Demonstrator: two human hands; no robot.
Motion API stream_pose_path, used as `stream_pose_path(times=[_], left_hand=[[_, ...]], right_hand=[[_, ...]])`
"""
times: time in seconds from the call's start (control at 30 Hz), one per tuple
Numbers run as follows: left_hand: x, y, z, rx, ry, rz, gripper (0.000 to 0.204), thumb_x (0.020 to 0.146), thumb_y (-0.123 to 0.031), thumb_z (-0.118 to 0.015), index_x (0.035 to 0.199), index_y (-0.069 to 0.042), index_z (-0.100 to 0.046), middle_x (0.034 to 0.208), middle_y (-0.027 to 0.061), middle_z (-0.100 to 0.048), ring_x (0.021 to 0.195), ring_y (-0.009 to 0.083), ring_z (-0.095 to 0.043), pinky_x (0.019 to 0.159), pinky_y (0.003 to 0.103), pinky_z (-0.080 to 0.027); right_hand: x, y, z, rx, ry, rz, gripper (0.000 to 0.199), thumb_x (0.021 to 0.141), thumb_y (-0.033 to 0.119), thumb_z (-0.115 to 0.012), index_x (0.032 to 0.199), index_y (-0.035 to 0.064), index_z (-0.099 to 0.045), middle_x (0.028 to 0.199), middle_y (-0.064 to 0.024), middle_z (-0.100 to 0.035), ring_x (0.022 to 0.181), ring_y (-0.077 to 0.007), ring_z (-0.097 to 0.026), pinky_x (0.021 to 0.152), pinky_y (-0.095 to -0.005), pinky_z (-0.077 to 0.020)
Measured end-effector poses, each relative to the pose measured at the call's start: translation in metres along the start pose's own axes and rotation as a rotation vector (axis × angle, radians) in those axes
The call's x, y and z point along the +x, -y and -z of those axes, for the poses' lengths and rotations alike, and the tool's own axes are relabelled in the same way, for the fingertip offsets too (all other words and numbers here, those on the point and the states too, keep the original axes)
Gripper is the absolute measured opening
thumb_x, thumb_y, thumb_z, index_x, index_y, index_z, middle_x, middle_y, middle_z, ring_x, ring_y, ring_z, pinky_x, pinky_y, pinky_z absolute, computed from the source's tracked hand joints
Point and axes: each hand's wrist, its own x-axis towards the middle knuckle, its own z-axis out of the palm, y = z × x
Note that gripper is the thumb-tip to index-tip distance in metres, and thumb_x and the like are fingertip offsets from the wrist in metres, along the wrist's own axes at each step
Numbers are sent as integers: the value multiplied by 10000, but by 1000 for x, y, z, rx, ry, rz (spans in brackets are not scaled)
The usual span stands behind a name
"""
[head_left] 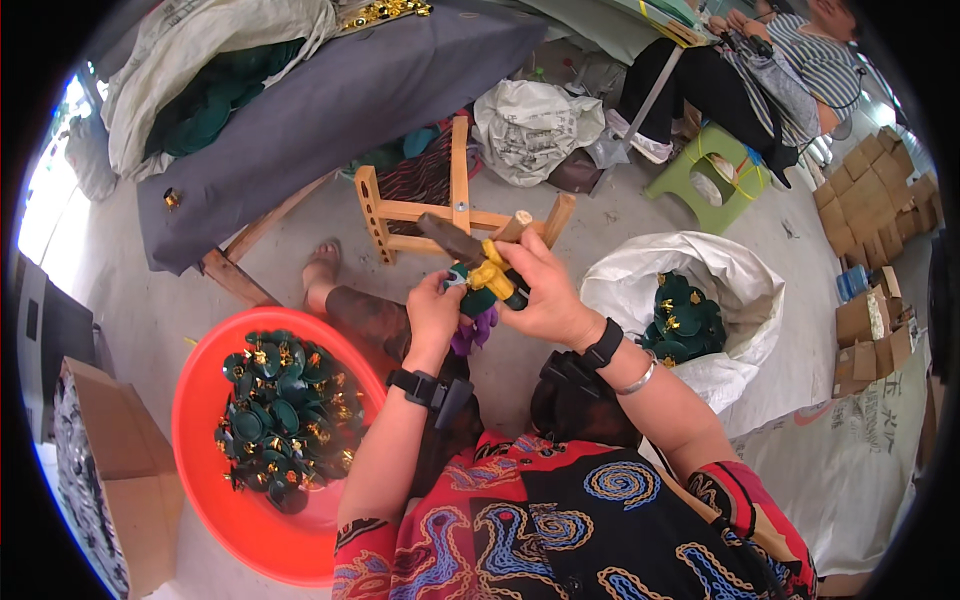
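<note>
My right hand (pixel 551 290) is closed round a hand tool with yellow-and-black grips (pixel 487 278) and a dark, blunt head (pixel 452 238), possibly pliers. Close beside it, my left hand (pixel 434 312) pinches a small dark green piece (pixel 478 300), partly hidden by the fingers. Something purple (pixel 474 331) shows just below the hands. To my left, a red-orange basin (pixel 203 480) holds many dark green cup-shaped pieces with gold fittings (pixel 285 415). At my right, a white woven sack (pixel 625 270) stands open around similar green-and-gold pieces (pixel 685 318).
A wooden frame (pixel 415 212) stands ahead of my hands. A grey-covered table (pixel 330 130) lies far left, bearing a sack of green pieces (pixel 205 110). A person sits far right near a green stool (pixel 712 175). Cardboard boxes (pixel 130 470) flank both sides.
</note>
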Motion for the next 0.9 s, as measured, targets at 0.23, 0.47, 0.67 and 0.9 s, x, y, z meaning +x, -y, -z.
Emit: stream_pose_path(times=[0.23, 0.47, 0.67, 0.9], left_hand=[[-12, -10, -4, 732, -244, -542, 286, 708, -69, -629, 990, -24, -628, 812, 132, -632, 740, 303, -622, 662, 391, -492], [-5, 6, -9, 565, 18, -703, 188, 668, -74, -652, 856, -77, -652, 858, 102, -634, 901, 338, -556, 800, 422, -428], [-9, 0, -15, 536, -156, -848, 205, 759, -132, -674, 956, -77, -665, 891, 83, -663, 954, 291, -583, 767, 381, -429], [-5, -7, -21, 541, -156, -862, 218, 756, -129, -678, 958, -49, -655, 895, 94, -660, 943, 294, -583, 774, 373, -439]], right_hand=[[-2, -3, -4, -30, 21, 121, 560, 613, -42, -648, 1144, -54, -471, 1058, -194, -433, 980, -370, -485, 844, -352, -434], [-4, 4, -2, -62, 39, 109, 568, 616, 0, -650, 1154, -38, -472, 1046, -192, -440, 938, -364, -496, 801, -351, -446], [11, 67, 69, -246, -193, 95, 592, 602, 14, -643, 1170, -9, -481, 917, -145, -506, 784, -319, -531, 693, -362, -465], [1, 57, 75, -750, 185, -92, 577, 611, -24, -583, 1171, -19, -442, 943, -210, -534, 832, -393, -556, 710, -467, -463]])
